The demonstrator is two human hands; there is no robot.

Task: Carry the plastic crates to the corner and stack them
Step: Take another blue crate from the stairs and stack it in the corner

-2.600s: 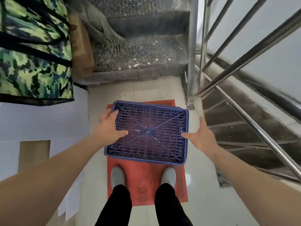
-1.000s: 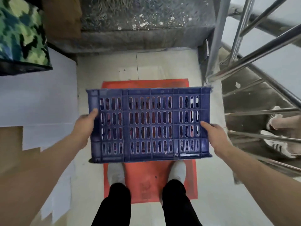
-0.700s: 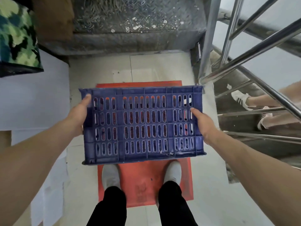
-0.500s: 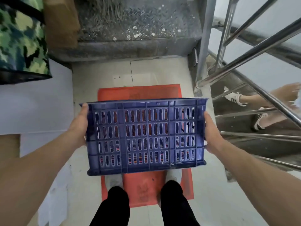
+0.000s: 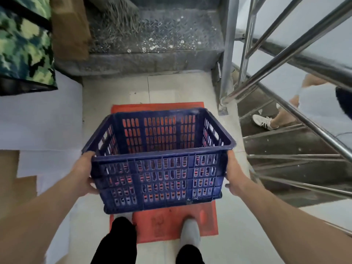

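You have turned the crate (image 5: 158, 168) right way up: a couple of seconds ago it lay upside down on the red mat (image 5: 171, 223), then stood on its long side in your grip, and now its open top faces you and it hangs clear above the mat, empty, its far wall tipped slightly away. Your left hand (image 5: 83, 174) clasps the left end with the thumb at the rim corner. Your right hand (image 5: 235, 176) clamps the right end, its fingers hidden behind the wall. That likely means the lift is done and the carry can start. No second crate or stack is in view, so the corner must lie outside what you can see. The pale tiled floor (image 5: 171, 88) runs beyond the mat to a metal step (image 5: 152, 35) littered with pale specks. Right of the mat a steel railing (image 5: 285, 52) guards stairs going down, where another person's shoe (image 5: 263, 121) shows between the bars. Left of the mat lie white sheets (image 5: 38, 119), and beyond them sits a camouflage bag (image 5: 22, 44) beside a cardboard box (image 5: 70, 29). Your own shoe (image 5: 190, 233) rests on the near edge of the mat.
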